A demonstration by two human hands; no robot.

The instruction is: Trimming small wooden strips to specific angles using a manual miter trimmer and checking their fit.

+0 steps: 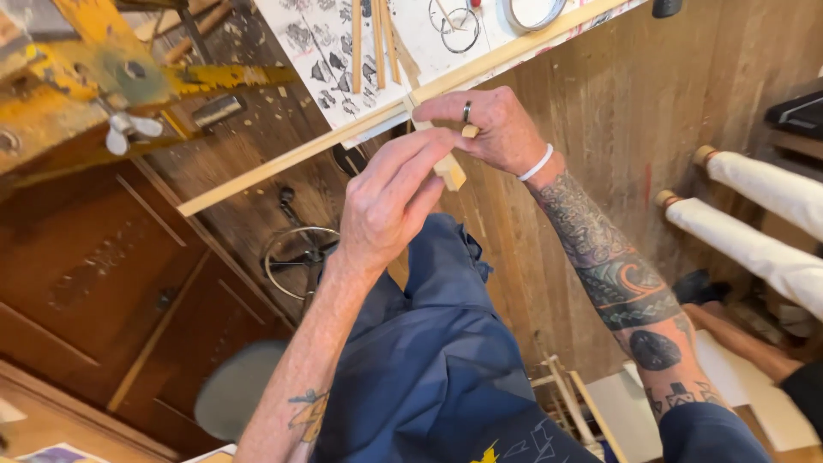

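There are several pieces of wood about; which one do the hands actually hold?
The short pale wooden block, pinched between the left hand and right hand. The long wooden strip and the thin sticks on the table lie untouched.

Wood block (449,171) mostly hidden behind fingers (411,163); tape roll (533,12) cut off by top edge.

view: just the one head cam, so nothing is overlapping with a second view
facing: it's looking steeply down past the chest, and the frame is tilting hard
distance: sitting close, left hand (390,201) and right hand (493,129) are filling the middle
edges: it's catching the table edge (291,154) up top and the wooden floor (600,103) below
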